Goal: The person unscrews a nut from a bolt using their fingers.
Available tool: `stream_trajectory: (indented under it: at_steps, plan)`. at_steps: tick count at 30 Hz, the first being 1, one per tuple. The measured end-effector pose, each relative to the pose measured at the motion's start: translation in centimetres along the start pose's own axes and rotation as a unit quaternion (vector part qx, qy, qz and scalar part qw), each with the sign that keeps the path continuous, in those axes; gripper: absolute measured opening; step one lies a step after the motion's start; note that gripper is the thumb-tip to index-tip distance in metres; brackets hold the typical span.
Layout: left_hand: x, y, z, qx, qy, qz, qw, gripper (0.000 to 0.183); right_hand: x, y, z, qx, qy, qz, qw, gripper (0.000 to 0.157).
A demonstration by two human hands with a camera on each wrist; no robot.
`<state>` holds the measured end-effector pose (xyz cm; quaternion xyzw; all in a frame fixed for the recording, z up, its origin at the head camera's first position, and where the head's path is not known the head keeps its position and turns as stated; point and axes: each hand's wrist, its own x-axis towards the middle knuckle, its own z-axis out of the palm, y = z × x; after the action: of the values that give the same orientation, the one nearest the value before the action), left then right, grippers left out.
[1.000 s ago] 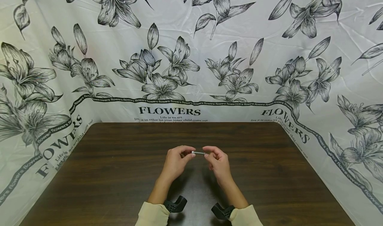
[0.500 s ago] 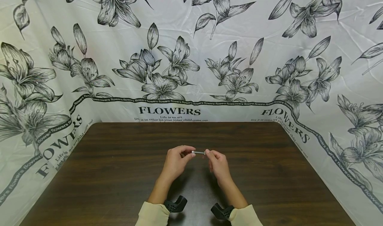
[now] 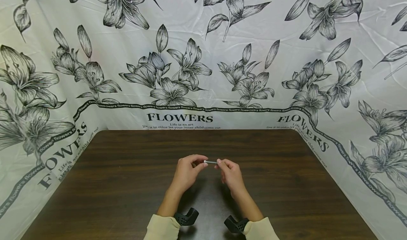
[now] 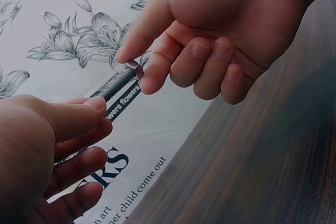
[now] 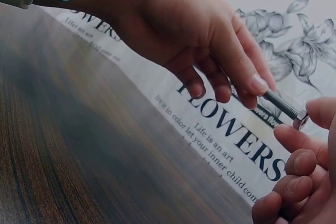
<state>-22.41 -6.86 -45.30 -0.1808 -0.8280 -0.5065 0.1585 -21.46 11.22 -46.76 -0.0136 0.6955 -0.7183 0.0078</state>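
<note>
In the head view a slim grey metal bolt (image 3: 211, 162) spans the gap between both hands, above the table. My left hand (image 3: 185, 173) pinches its left end between thumb and forefinger; those fingertips hide that end. The threaded shank (image 4: 116, 85) shows clearly in the left wrist view. At its other end sits a shiny hexagonal piece (image 5: 301, 120); whether this is the bolt's head or a nut I cannot tell. My right hand (image 3: 233, 176) pinches this hexagonal end between thumb and forefinger, its other fingers curled loosely below.
Below the hands lies a dark brown wood-grain table (image 3: 127, 183). White cloth (image 3: 241, 120) printed with black lilies and lettering hangs behind it and along both sides. Black wrist devices (image 3: 187, 217) sit at both cream sleeves (image 3: 163, 227).
The right thumb and forefinger have shifted about the bolt's right end: spread apart a second ago, they are now closer together on it. The left hand and bolt stay nearly in place.
</note>
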Motion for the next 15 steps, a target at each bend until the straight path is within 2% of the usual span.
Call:
stream_trajectory:
  at_steps: [9, 15]
  plan:
    - [0.0, -0.3, 0.0, -0.012, 0.003, 0.001, 0.9999, 0.014, -1.5, -2.9, 0.6, 0.017, -0.013, -0.020, 1.000, 0.020]
    - [0.0, -0.3, 0.0, -0.017, 0.006, 0.002, 0.9998, 0.014, -1.4, -2.6, 0.5, 0.038, -0.014, -0.036, 0.999, 0.015]
